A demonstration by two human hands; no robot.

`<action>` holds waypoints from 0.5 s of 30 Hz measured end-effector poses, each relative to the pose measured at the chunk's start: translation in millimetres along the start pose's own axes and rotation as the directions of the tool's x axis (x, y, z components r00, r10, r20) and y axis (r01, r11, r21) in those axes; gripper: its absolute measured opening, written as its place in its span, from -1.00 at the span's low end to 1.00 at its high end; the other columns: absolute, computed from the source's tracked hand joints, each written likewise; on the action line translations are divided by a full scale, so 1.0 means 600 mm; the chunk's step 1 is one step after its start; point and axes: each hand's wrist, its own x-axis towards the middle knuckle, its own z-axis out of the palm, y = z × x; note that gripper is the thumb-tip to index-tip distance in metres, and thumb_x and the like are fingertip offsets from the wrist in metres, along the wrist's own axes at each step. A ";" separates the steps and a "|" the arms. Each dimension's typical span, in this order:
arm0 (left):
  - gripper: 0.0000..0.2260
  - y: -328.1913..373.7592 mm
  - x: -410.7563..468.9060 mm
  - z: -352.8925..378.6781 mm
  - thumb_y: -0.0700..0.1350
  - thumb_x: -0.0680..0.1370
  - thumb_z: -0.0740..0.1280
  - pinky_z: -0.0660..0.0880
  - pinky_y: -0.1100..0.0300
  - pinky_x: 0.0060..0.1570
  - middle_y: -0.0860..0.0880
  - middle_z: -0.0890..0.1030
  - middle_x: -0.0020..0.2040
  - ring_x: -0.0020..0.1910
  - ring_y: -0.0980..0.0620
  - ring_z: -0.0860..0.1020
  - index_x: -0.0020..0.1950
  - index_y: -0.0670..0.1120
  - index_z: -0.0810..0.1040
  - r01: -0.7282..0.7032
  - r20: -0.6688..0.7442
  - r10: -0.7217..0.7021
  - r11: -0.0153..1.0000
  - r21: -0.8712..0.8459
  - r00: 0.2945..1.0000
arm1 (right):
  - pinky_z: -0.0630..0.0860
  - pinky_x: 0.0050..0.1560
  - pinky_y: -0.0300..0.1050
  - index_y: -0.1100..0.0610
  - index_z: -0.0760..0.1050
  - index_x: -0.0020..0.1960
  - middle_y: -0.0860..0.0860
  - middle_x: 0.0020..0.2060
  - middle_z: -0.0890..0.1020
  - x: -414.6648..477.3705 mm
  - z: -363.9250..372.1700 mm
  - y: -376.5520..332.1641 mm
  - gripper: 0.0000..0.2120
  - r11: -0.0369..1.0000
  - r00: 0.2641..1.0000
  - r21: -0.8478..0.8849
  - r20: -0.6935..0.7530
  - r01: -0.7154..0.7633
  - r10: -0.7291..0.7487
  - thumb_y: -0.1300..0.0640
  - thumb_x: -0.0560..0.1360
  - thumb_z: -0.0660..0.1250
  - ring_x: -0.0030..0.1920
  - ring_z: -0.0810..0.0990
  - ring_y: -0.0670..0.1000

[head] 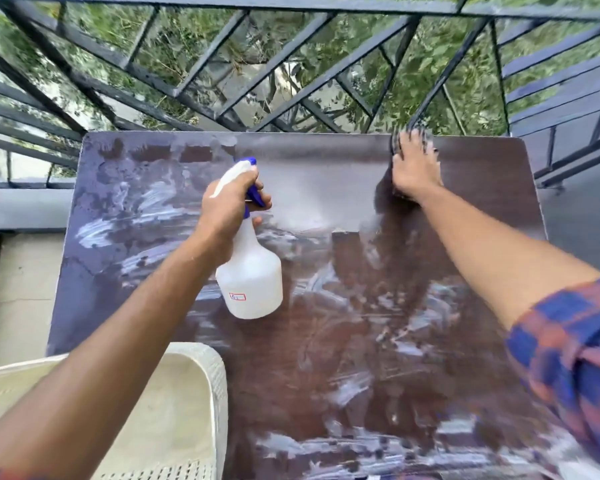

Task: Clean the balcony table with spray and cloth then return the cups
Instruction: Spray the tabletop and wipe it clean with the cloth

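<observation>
Fingers (262, 197) grip spray bottle (252, 275); its label unreadable.

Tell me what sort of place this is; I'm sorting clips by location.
Most likely an upper-floor balcony: a dark metal railing fences the edge, treetops lie below it, and a wet brown table stands beside a cream plastic chair.

Blue-orange checked sleeve (575, 348) rolled up right forearm; left forearm bare.

Dark metal railing (222, 81), greenery beyond, cream chair (174, 410)
</observation>
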 end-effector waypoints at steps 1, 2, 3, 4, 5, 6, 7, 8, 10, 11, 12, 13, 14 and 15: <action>-0.84 -0.001 -0.003 0.002 -0.01 0.64 0.27 0.43 0.17 -0.26 -0.09 0.61 -0.16 -0.18 0.00 0.65 -0.08 -0.05 0.52 -0.002 -0.002 0.002 1.000 0.002 1.000 | -0.01 0.59 0.25 -0.03 0.02 0.65 0.00 0.66 -0.01 0.006 0.001 -0.009 -0.44 0.999 0.999 -0.004 -0.009 -0.048 0.048 0.05 0.68 0.08 0.62 -0.02 0.24; -0.84 -0.003 -0.007 0.003 -0.01 0.64 0.27 0.43 0.19 -0.28 -0.10 0.61 -0.15 -0.18 0.00 0.65 -0.07 -0.06 0.52 -0.003 -0.005 0.003 1.000 -0.001 1.000 | 0.01 0.58 0.25 -0.03 0.02 0.64 -0.01 0.66 -0.01 0.001 0.005 -0.034 -0.43 0.997 0.996 -0.015 -0.023 -0.081 0.080 0.06 0.68 0.10 0.62 -0.02 0.25; -0.84 -0.004 -0.011 0.003 -0.01 0.64 0.26 0.42 0.20 -0.30 -0.11 0.60 -0.15 -0.18 0.00 0.65 -0.06 -0.07 0.52 -0.003 -0.003 0.003 1.000 -0.006 1.000 | 0.04 0.57 0.26 -0.04 0.01 0.65 -0.02 0.66 -0.03 -0.016 0.011 -0.069 -0.41 0.996 0.996 -0.020 -0.040 -0.084 0.083 0.10 0.67 0.12 0.62 -0.02 0.25; -0.83 -0.005 -0.016 0.002 -0.01 0.65 0.26 0.42 0.21 -0.32 -0.10 0.60 -0.16 -0.19 0.00 0.65 -0.07 -0.06 0.52 -0.002 0.001 0.002 1.000 -0.006 1.000 | 0.07 0.56 0.26 -0.05 -0.01 0.65 -0.02 0.65 -0.04 -0.038 0.021 -0.109 -0.36 0.999 0.998 -0.012 -0.048 -0.045 0.045 0.17 0.65 0.14 0.61 -0.02 0.24; -0.83 -0.005 -0.020 0.000 -0.01 0.65 0.26 0.41 0.21 -0.33 -0.08 0.60 -0.19 -0.19 0.01 0.65 -0.09 -0.05 0.51 -0.001 0.003 0.001 1.000 -0.001 1.000 | 0.10 0.55 0.26 -0.07 -0.02 0.65 -0.01 0.65 -0.04 -0.066 0.035 -0.152 -0.31 0.999 0.998 0.015 -0.049 0.033 -0.032 0.25 0.62 0.15 0.61 -0.01 0.22; -0.83 -0.006 -0.024 -0.004 -0.01 0.65 0.26 0.41 0.22 -0.34 -0.07 0.60 -0.21 -0.19 0.01 0.65 -0.10 -0.05 0.51 -0.002 0.000 0.002 1.000 0.009 1.000 | 0.12 0.54 0.25 -0.09 -0.02 0.65 -0.01 0.64 -0.03 -0.096 0.055 -0.192 -0.27 0.989 0.989 0.041 -0.033 0.142 -0.141 0.30 0.59 0.15 0.59 0.01 0.21; -0.83 -0.007 -0.028 -0.007 -0.02 0.65 0.26 0.41 0.24 -0.36 -0.07 0.60 -0.21 -0.19 0.00 0.64 -0.10 -0.05 0.51 -0.003 -0.005 0.003 1.000 0.013 1.000 | 0.12 0.53 0.26 -0.09 -0.01 0.65 -0.01 0.63 -0.02 -0.127 0.075 -0.227 -0.26 0.962 0.963 0.044 -0.015 0.268 -0.268 0.31 0.58 0.15 0.59 0.01 0.21; -0.82 -0.008 -0.032 -0.011 -0.03 0.64 0.26 0.41 0.27 -0.39 -0.08 0.59 -0.21 -0.18 -0.01 0.63 -0.11 -0.06 0.51 -0.008 -0.006 0.009 1.000 0.018 1.000 | 0.11 0.53 0.28 -0.09 0.00 0.65 -0.02 0.64 0.00 -0.156 0.098 -0.258 -0.27 0.921 0.921 0.028 0.007 0.389 -0.389 0.28 0.57 0.16 0.60 0.00 0.22; -0.79 -0.008 -0.038 -0.018 -0.06 0.65 0.24 0.43 0.30 -0.41 -0.11 0.58 -0.22 -0.16 -0.04 0.60 -0.16 -0.07 0.51 -0.038 0.009 0.037 0.999 0.038 0.999 | 0.07 0.54 0.29 -0.07 0.04 0.65 -0.04 0.65 0.04 -0.205 0.128 -0.288 -0.31 0.863 0.861 0.016 0.063 0.505 -0.505 0.15 0.58 0.19 0.63 -0.03 0.19; -0.78 -0.008 -0.042 -0.019 -0.07 0.65 0.24 0.45 0.30 -0.40 -0.12 0.58 -0.23 -0.16 -0.05 0.59 -0.18 -0.08 0.51 -0.058 0.018 0.058 0.997 0.040 0.998 | 0.05 0.55 0.26 -0.06 0.07 0.64 -0.04 0.64 0.08 -0.222 0.138 -0.285 -0.34 0.858 0.854 0.038 0.081 0.513 -0.514 0.12 0.59 0.19 0.63 -0.02 0.16; -0.77 -0.007 -0.045 -0.021 -0.08 0.66 0.24 0.46 0.30 -0.38 -0.12 0.58 -0.24 -0.17 -0.05 0.58 -0.18 -0.09 0.52 -0.074 0.019 0.074 0.997 0.037 0.997 | 0.05 0.56 0.23 -0.05 0.10 0.64 -0.04 0.63 0.12 -0.237 0.140 -0.274 -0.37 0.855 0.851 0.073 0.086 0.513 -0.518 0.11 0.60 0.19 0.63 0.01 0.13; -0.77 -0.007 -0.050 -0.021 -0.07 0.66 0.25 0.47 0.30 -0.37 -0.12 0.58 -0.24 -0.19 -0.05 0.59 -0.17 -0.10 0.53 -0.077 0.013 0.076 0.997 0.024 0.997 | 0.07 0.56 0.20 -0.05 0.13 0.63 -0.05 0.62 0.17 -0.255 0.136 -0.255 -0.40 0.836 0.833 0.083 0.076 0.543 -0.548 0.10 0.62 0.19 0.62 0.06 0.11; -0.78 -0.008 -0.055 -0.021 -0.06 0.66 0.26 0.47 0.29 -0.38 -0.13 0.59 -0.22 -0.20 -0.04 0.59 -0.15 -0.10 0.53 -0.070 0.002 0.070 0.998 0.005 0.998 | 0.11 0.55 0.18 -0.06 0.18 0.62 -0.07 0.60 0.23 -0.275 0.138 -0.229 -0.44 0.789 0.788 0.050 0.047 0.612 -0.614 0.09 0.64 0.18 0.61 0.11 0.11; -0.79 -0.009 -0.058 -0.021 -0.05 0.66 0.27 0.48 0.29 -0.39 -0.15 0.59 -0.19 -0.19 -0.04 0.60 -0.13 -0.11 0.54 -0.059 -0.010 0.059 0.998 -0.012 0.998 | 0.15 0.53 0.15 -0.09 0.22 0.60 -0.10 0.59 0.27 -0.291 0.144 -0.196 -0.47 0.727 0.727 -0.006 0.021 0.687 -0.687 0.06 0.64 0.17 0.60 0.17 0.10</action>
